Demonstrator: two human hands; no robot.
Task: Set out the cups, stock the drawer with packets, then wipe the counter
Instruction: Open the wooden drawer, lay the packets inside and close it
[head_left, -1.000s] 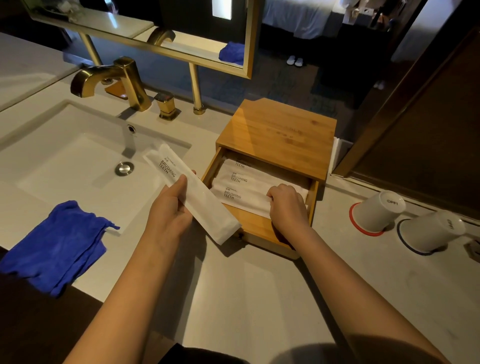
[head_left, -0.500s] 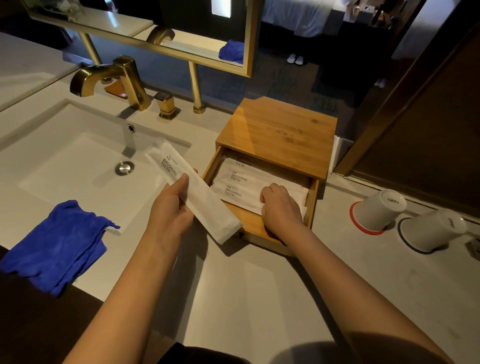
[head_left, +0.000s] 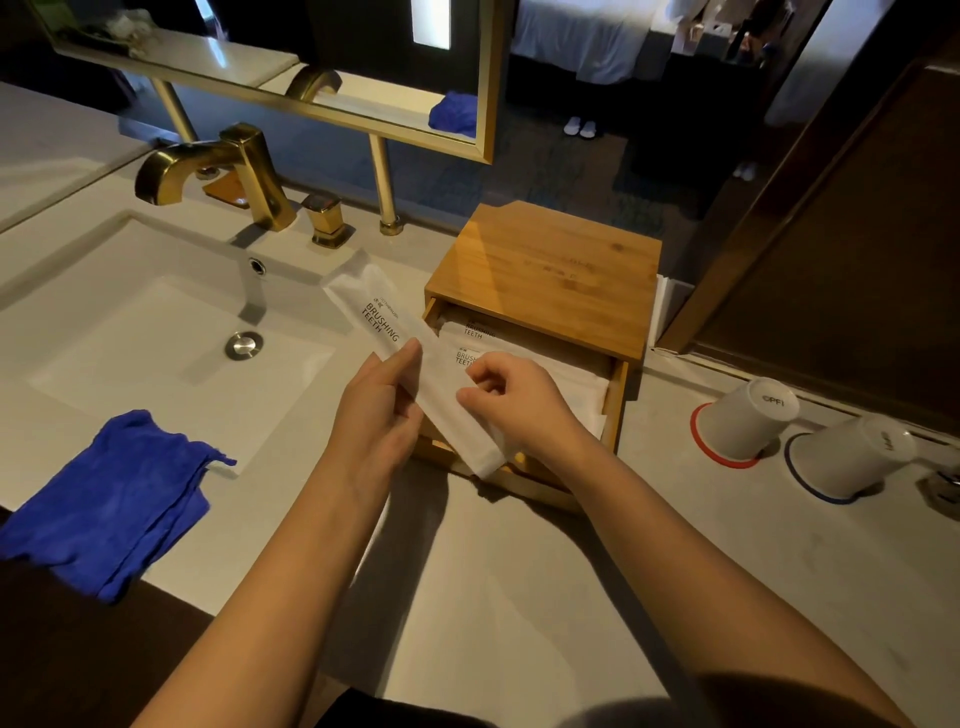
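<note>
A long white toothbrush packet (head_left: 400, 353) marked BRUSHING TEETH slants across the front left corner of the open wooden drawer (head_left: 615, 400). My left hand (head_left: 379, 421) grips it at the middle, and my right hand (head_left: 514, 400) pinches its lower half from the other side. More white packets (head_left: 475, 338) lie flat inside the drawer, partly hidden by both hands. Two white cups stand upside down at the right, one (head_left: 743, 421) on a red coaster, the other (head_left: 847, 457) on a blue coaster. A blue cloth (head_left: 109, 499) lies crumpled at the counter's front left.
The wooden box (head_left: 550, 270) holding the drawer stands at the back of the grey counter (head_left: 519, 597). A white sink (head_left: 130, 332) with a gold tap (head_left: 218, 171) fills the left. A gold-framed mirror (head_left: 363, 57) hangs behind. A dark door frame rises at the right.
My right hand has lifted off the packets in the drawer and taken hold of the packet in my left hand. That packet has shifted right, over the drawer's corner.
</note>
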